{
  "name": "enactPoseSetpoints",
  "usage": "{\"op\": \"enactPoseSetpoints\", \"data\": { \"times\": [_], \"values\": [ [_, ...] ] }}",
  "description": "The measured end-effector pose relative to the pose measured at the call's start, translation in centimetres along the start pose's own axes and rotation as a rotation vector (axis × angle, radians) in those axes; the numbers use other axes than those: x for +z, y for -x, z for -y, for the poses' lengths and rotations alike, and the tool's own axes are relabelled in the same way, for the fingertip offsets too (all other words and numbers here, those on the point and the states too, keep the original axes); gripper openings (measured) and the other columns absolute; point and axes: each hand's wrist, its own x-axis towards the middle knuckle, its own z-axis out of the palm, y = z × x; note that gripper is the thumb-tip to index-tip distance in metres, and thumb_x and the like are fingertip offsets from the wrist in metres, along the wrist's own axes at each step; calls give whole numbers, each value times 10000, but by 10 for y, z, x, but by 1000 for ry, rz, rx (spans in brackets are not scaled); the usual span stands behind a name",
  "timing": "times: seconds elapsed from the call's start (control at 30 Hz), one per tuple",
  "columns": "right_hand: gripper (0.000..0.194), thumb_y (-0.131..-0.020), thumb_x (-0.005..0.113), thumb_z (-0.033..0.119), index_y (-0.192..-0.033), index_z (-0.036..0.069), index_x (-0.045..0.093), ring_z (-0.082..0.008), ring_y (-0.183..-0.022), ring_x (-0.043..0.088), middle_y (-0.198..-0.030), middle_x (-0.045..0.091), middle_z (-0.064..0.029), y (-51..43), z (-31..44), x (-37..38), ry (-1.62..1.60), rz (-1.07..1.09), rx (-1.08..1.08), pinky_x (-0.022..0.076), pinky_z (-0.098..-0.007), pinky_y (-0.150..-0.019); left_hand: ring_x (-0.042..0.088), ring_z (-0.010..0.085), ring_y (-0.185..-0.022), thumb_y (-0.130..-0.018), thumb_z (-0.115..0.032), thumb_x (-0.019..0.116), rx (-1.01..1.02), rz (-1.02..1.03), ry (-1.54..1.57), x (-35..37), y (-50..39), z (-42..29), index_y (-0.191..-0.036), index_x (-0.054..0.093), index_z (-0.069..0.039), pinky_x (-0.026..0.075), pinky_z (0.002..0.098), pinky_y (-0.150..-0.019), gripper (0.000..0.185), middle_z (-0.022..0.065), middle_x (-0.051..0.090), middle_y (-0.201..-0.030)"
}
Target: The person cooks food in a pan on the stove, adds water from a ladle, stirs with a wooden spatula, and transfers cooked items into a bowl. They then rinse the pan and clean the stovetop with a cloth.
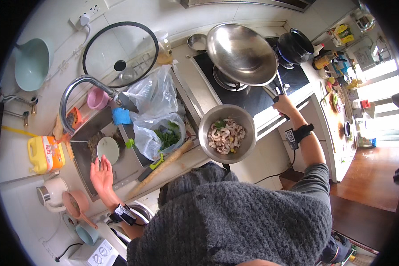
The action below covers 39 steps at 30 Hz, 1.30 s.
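My right hand [283,105] grips the dark handle of a stainless steel wok [241,53]. The wok is tilted over the near burner [226,79] of a black glass gas hob [267,103]. My left hand [102,174] is held palm up over the sink's near edge, fingers apart, holding nothing. Just beyond its fingertips, a small pale bowl [108,150] sits in the steel sink [81,163]. Between sink and hob is a steel mixing bowl [204,139] of cut pieces that look like squid [224,138], with some green leaves; what supports it is hidden.
A glass lid [119,43] leans on the wall behind the curved faucet [66,96]. A plastic bag [143,139] of leafy greens, a long root [166,168] and a green-and-black-handled tool [153,166] lie along the sink. A black pot [294,46] stands on the far burner.
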Motion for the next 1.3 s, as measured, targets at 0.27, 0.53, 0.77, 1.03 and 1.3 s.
{"op": "enactPoseSetpoints", "data": {
  "times": [0.27,0.53,0.77,1.03,1.3],
  "values": [
    [346,-747,716,237,-646,-40,535,-156,-394,527,-503,524,-64,37,25,8,-51,125,-31,439,-294,-363,512,280,-1080,-895,-174,562,-13,31,-34,16,2,10,-1227,427,29,450,400,-925,412,184,496,-1142],
    [301,-776,689,216,-687,10,489,-129,-340,464,-487,482,-29,42,12,6,-196,52,-22,372,-281,-312,504,217,-1083,-882,-123,580,-62,416,-357,94,-27,117,-1139,536,-31,417,352,-928,276,90,517,-1148],
    [384,-741,708,295,-834,-39,543,-197,-456,595,-588,585,-96,20,18,11,211,-102,1,487,-325,-417,541,119,-866,-866,-136,603,-137,575,-576,175,-37,192,-1025,574,-74,436,303,-838,173,8,555,-916],
    [383,-718,696,314,-903,15,545,-278,-547,626,-670,623,-154,22,-35,4,555,-277,-135,499,-390,-549,536,107,-861,-867,-147,600,-178,470,-443,132,-32,192,-997,589,-96,439,293,-824,141,-15,556,-898],
    [328,-735,719,247,-798,9,502,-170,-394,519,-546,532,-74,31,-36,-53,403,-98,-30,418,-312,-361,535,100,-843,-876,-136,585,-183,429,-366,103,-23,183,-1004,577,-97,456,292,-808,134,-17,550,-883]
  ]
}}
